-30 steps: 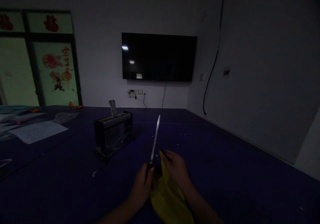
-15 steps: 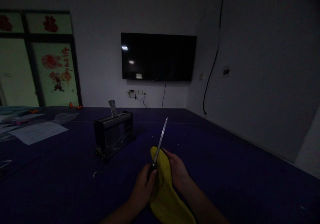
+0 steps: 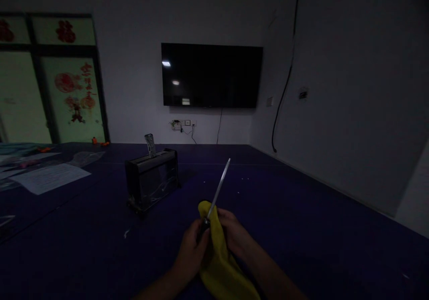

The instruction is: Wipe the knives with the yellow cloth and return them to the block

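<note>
My left hand (image 3: 191,251) is closed round the dark handle of a knife (image 3: 219,188), whose thin shiny blade points up and away to the right. My right hand (image 3: 234,237) grips a yellow cloth (image 3: 217,255) and presses it against the base of the blade. The cloth hangs down between my forearms. Both hands are low in the middle, above a dark purple table (image 3: 301,228).
A dark knife block (image 3: 151,179) with one handle sticking up stands left of my hands. White papers (image 3: 50,177) lie at the far left. A black TV (image 3: 211,75) hangs on the back wall, with a decorated window (image 3: 72,94) to its left.
The blade has tilted further to the right. The yellow cloth has come up from under my right hand and now wraps the base of the blade.
</note>
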`<action>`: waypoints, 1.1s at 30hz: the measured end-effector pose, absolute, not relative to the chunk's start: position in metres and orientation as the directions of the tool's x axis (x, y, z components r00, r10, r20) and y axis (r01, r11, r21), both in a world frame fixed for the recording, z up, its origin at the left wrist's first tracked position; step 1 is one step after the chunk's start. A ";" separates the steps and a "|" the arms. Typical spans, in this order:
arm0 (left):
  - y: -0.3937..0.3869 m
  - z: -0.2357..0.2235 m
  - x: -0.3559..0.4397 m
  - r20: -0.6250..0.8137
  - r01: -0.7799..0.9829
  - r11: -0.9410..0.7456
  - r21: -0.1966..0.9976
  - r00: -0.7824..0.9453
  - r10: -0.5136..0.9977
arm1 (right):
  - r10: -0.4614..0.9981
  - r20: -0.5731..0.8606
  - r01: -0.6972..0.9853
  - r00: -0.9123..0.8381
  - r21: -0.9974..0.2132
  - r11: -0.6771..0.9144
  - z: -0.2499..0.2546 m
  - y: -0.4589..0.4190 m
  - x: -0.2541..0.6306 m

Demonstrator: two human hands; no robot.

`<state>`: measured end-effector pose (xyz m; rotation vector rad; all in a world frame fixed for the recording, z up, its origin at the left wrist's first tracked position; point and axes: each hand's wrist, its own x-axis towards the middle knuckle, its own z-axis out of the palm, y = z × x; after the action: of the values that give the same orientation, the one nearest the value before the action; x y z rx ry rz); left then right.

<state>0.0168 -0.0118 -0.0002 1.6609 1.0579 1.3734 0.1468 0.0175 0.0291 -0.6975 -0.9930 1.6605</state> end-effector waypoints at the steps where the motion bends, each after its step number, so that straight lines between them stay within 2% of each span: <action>1: -0.012 0.000 0.017 0.401 0.149 -0.409 0.900 0.084 0.912 | 0.947 0.036 -0.456 -0.319 -0.882 -0.121 0.029 0.016 0.146; 9: -0.013 0.004 0.015 0.360 0.148 -0.374 0.916 0.113 0.926 | 0.934 0.076 -0.346 -0.350 -0.937 -0.053 0.027 0.013 0.142; 24: -0.011 0.003 0.015 0.350 0.159 -0.365 0.917 0.113 0.930 | 0.957 0.088 -0.312 -0.276 -0.950 -0.003 0.023 0.015 0.139; 33: -0.012 0.006 0.016 0.379 0.209 -0.386 0.899 0.074 0.922 | 0.946 0.112 -0.303 -0.305 -0.953 0.015 0.025 0.014 0.140</action>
<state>0.0161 -0.0125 0.0056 1.6861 1.1346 1.3581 0.1397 0.0136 0.0249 -0.7642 -1.2331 1.5172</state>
